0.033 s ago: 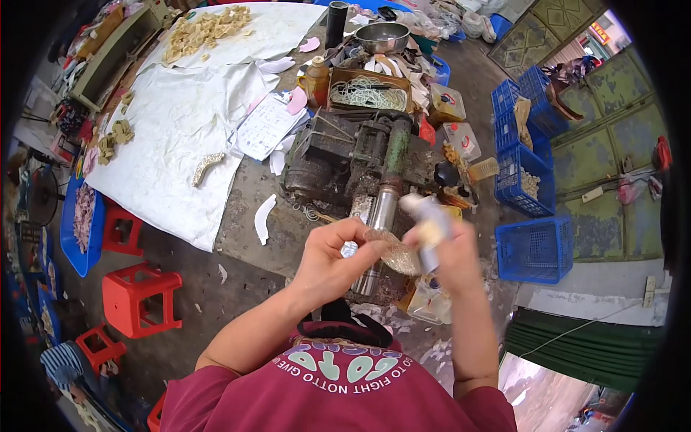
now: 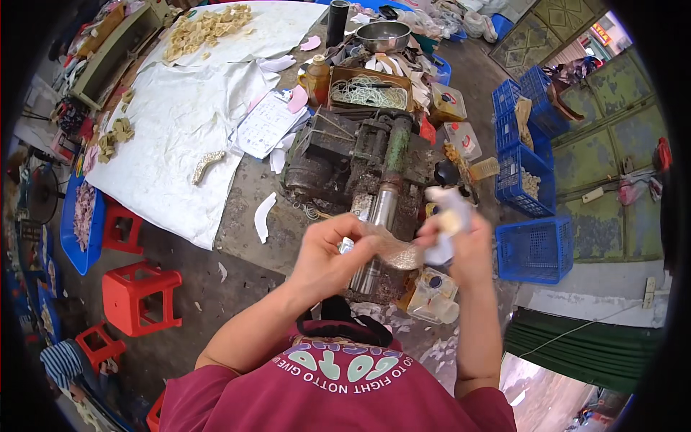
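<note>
Pinched between the thumb and fingers of my left hand (image 2: 332, 252) is a curved, glittery gold strip (image 2: 404, 258), whose free end stretches toward my right hand. My right hand (image 2: 471, 245) is closed around a whitish thing (image 2: 448, 201) with a pale yellow patch; motion smears it, so its kind is unclear. Both hands are over the shiny metal shaft (image 2: 386, 205) of a greasy green machine (image 2: 313, 165). A similar glittery curved piece (image 2: 206, 166) lies on the white sheet (image 2: 165, 144), and a white curved cutout (image 2: 265, 217) lies on the table beside the machine.
Behind the machine are a tray of tangled cord (image 2: 368, 92), an amber bottle (image 2: 317, 78) and a metal bowl (image 2: 383, 36). Clear plastic containers (image 2: 434, 291) sit by my right wrist. Blue crates (image 2: 534, 250) stand to the right, red stools (image 2: 142, 297) to the left.
My right hand has shifted slightly right with the whitish thing, which has tilted. The glittery strip now looks more bent, and the containers below it show more. My left hand stays nearly in place.
</note>
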A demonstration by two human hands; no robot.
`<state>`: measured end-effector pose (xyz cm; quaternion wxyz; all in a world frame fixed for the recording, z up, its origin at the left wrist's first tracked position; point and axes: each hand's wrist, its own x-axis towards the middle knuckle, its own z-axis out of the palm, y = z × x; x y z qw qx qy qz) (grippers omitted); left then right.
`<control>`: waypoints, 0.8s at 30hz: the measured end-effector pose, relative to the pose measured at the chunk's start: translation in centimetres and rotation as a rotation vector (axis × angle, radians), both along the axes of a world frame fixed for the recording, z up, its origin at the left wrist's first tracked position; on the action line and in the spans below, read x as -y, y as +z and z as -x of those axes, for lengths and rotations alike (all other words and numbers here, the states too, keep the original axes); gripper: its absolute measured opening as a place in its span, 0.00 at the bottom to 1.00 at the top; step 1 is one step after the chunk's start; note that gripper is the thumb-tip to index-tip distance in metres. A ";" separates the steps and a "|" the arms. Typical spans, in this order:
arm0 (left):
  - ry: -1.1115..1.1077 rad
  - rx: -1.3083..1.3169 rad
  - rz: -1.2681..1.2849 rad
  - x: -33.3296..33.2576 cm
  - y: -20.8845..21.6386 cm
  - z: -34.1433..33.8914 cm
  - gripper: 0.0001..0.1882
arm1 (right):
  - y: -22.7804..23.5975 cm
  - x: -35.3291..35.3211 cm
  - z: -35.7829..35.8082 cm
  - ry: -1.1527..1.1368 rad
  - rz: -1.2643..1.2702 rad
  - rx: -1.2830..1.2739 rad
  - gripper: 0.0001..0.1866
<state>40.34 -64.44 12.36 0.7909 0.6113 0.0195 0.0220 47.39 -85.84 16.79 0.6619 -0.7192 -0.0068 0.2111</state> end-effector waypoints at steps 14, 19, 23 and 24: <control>0.143 0.151 -0.535 -0.4 -2.1 -0.1 0.09 | 0.8 3.7 -0.8 0.527 0.165 -0.213 0.18; 0.143 0.131 -0.702 -0.4 -5.8 0.3 0.09 | -2.8 1.8 -1.7 0.560 0.316 -0.352 0.18; 0.165 0.093 -0.653 -0.5 -7.3 0.1 0.07 | -2.2 0.3 -1.8 0.479 0.219 -0.322 0.19; 0.165 0.057 -0.596 -0.9 -7.5 0.0 0.07 | -2.2 0.4 -1.8 0.448 0.208 -0.293 0.19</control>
